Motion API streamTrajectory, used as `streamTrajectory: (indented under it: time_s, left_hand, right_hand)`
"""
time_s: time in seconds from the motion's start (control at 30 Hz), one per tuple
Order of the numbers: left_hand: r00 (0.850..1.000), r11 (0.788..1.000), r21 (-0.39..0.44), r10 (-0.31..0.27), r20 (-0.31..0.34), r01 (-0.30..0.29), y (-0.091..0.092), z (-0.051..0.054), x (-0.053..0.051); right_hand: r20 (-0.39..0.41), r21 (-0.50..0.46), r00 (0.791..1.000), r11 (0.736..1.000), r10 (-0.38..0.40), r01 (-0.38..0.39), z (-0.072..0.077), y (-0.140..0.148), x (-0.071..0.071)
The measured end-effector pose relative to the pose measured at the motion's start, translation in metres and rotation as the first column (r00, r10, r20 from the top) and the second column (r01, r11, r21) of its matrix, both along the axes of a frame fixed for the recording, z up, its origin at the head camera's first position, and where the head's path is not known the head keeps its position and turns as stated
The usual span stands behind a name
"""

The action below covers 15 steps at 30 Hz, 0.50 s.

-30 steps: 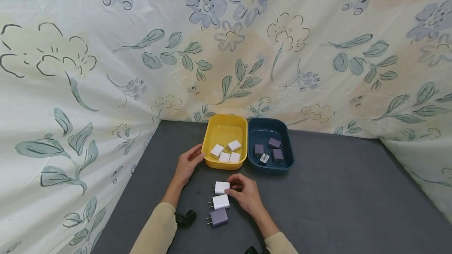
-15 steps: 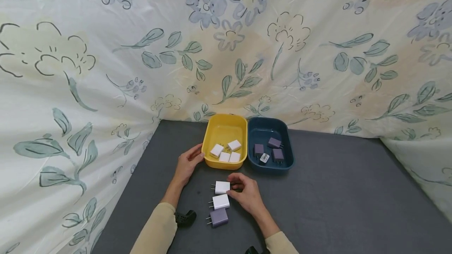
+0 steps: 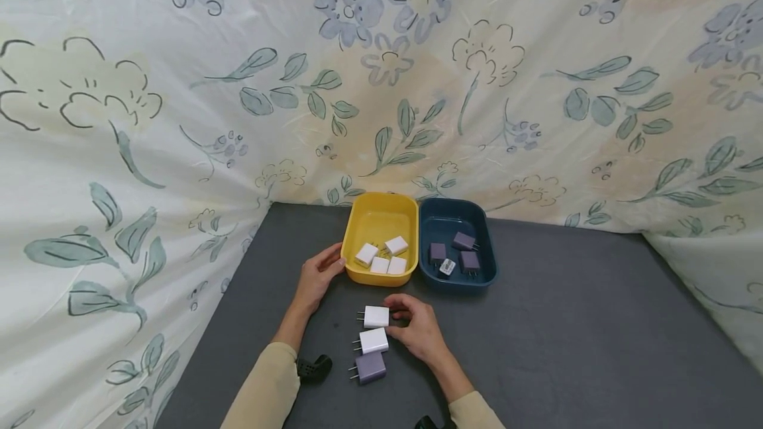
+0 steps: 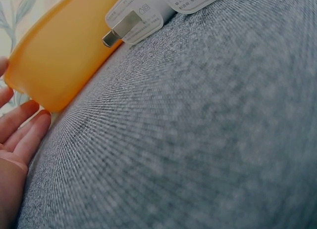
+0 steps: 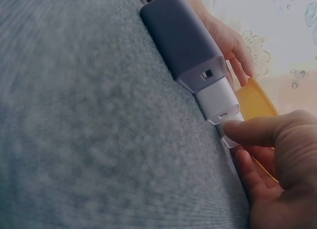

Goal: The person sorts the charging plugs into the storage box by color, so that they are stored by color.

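My left hand (image 3: 314, 281) touches the outer left side of a yellow bin (image 3: 381, 210), and its fingers look straight in the left wrist view. My right hand (image 3: 417, 330) is at the right end of a white charger plug (image 3: 377, 317), thumb and fingers loosely bent around that end without a visible pinch. Just below this plug lies another white charger plug (image 3: 373, 341), then a purple charger plug (image 3: 371, 368), all in a column with prongs to the left. The right wrist view shows the purple plug (image 5: 183, 41) close up, with a port in its end.
White plugs (image 3: 366, 254) lie in the yellow bin. Beside it, a dark blue bin (image 3: 457, 210) holds purple plugs (image 3: 469, 262) and a small dark item with a white label (image 3: 447, 267). A grey cloth (image 3: 566, 323) covers the table; a floral curtain (image 3: 507, 85) hangs behind.
My right thumb has slid off the face of the farthest white plug towards its right edge. The plugs and my left hand stay where they were.
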<state>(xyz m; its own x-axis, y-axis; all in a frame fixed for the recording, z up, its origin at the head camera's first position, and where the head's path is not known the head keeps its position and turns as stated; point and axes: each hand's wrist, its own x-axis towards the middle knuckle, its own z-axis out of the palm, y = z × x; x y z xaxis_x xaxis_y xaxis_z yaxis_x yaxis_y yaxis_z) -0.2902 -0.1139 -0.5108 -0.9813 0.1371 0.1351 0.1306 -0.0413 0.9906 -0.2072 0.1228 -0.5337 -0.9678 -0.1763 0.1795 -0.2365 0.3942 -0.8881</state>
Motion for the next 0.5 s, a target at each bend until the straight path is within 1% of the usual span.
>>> streamTrajectory:
  time_s: [0.13, 0.27, 0.4, 0.5]
  left_hand:
    - [1.000, 1.000, -0.006, 0.004, -0.001, -0.004, 0.0003, -0.0007, 0.0001]
    - [1.000, 1.000, -0.008, 0.009, -0.002, -0.009, 0.0003, 0.0002, 0.0011]
    - [1.000, 1.000, 0.000, 0.010, 0.001, -0.010, 0.0003, 0.0011, 0.0014]
    - [1.000, 1.000, 0.007, 0.011, 0.005, -0.011, 0.0006, 0.0005, 0.0008]
  right_hand:
    - [0.009, 0.000, 1.000, 1.000, -0.012, 0.012, -0.0004, -0.0007, 0.0004]
    - [0.005, -0.028, 0.999, 0.999, -0.043, 0.043, -0.0022, -0.0013, 0.0002]
    - [-0.016, -0.063, 0.997, 0.995, -0.079, 0.078, -0.0025, -0.0015, 0.0010]
    - [-0.031, -0.073, 0.996, 0.994, -0.087, 0.085, -0.0022, -0.0014, 0.0015]
